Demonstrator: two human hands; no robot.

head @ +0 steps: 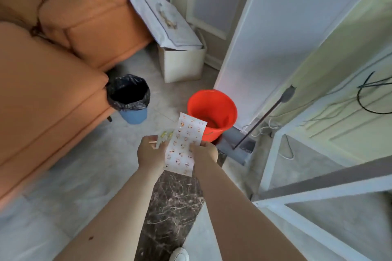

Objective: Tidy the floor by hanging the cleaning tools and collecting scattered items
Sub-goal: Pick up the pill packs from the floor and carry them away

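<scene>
Both my hands on the sticker sheet, above the floor
My left hand (151,152) and right hand (204,150) pinch the sticker sheet (184,144) by its edges, just in front of the red bucket (212,110); left hand also grips small yellowish bits (162,136), too blurred to identify

bin (129,99) beside sofa (53,82), bucket (212,110) right of bin

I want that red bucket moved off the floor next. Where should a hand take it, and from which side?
Take the red bucket by its near rim, coming from above. It stands upright and open-mouthed, so the rim is exposed. A white panel and a dark mop handle crowd its right. Both hands now hold the sticker sheet, so free one first.
</scene>
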